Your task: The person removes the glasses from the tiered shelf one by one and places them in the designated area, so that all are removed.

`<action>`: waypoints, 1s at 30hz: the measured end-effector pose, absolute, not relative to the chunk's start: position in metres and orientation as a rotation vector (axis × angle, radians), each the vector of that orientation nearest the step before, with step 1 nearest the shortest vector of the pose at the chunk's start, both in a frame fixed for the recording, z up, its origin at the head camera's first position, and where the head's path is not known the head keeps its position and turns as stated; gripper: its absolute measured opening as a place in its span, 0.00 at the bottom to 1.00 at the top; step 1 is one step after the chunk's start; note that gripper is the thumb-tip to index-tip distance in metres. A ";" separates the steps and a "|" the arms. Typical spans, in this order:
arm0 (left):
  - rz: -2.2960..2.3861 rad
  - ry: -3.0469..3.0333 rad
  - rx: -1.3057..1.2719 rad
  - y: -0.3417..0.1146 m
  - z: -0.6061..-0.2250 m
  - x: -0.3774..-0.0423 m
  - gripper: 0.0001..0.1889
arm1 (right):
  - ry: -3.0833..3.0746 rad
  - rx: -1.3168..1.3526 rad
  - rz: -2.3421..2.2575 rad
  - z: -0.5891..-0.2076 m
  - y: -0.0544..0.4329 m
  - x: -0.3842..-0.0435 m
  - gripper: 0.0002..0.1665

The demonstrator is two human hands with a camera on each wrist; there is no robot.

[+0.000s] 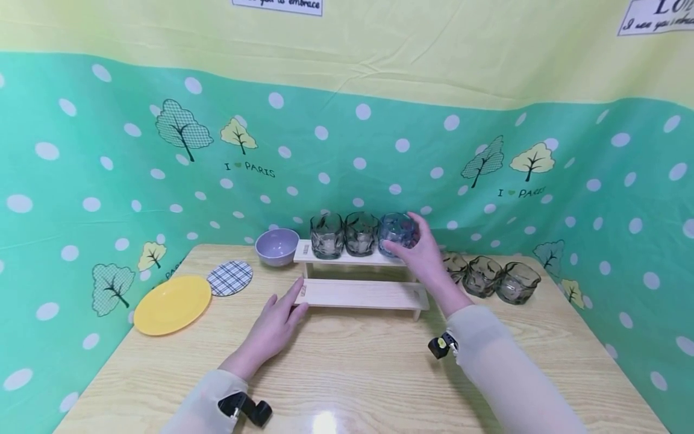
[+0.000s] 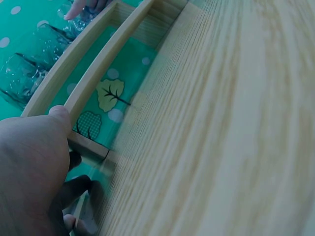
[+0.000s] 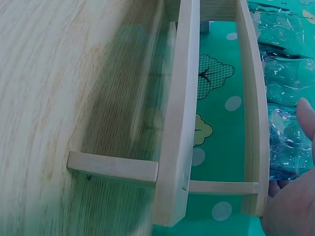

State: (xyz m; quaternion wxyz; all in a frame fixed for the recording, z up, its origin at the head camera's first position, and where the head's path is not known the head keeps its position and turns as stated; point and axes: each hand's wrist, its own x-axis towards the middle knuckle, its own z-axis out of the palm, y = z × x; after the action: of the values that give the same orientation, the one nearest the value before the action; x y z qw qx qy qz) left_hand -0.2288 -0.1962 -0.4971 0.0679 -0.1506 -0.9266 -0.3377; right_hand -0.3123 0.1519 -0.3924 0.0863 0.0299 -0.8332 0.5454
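Observation:
A two-tier wooden rack (image 1: pixel 363 293) stands on the table, its upper board bearing two grey glass cups (image 1: pixel 327 236) and a blue glass cup (image 1: pixel 396 230) in a row. My right hand (image 1: pixel 423 250) grips the blue cup from the right at the end of the upper board, thumb in front and fingers behind. In the right wrist view the thumb lies against the blue cup (image 3: pixel 288 145). My left hand (image 1: pixel 276 322) touches the left end of the lower board, its index finger stretched along that end. The left wrist view shows its thumb at the board's front edge (image 2: pixel 93 78).
Several brownish glass cups (image 1: pixel 482 277) stand on the table right of the rack, one partly behind my right forearm. To the left are a purple bowl (image 1: pixel 278 247), a checked round mat (image 1: pixel 230 278) and a yellow plate (image 1: pixel 172 305). A patterned cloth (image 1: pixel 325 144) hangs behind.

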 end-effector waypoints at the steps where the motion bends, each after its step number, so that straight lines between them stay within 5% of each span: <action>1: -1.020 -2.795 -0.449 -0.196 -0.497 -0.229 0.35 | -2.482 0.088 1.624 -0.392 0.151 -0.312 0.64; 30: -1.021 -2.823 -0.469 -0.198 -0.498 -0.232 0.35 | -2.524 0.061 1.548 -0.390 0.157 -0.308 0.62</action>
State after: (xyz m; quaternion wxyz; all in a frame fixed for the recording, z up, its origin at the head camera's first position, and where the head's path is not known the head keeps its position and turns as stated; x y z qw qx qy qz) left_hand -0.2320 -0.1976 -0.4981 0.0516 -0.1541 -0.9279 -0.3356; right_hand -0.3076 0.1574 -0.3895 0.0901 0.0207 -0.8488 0.5206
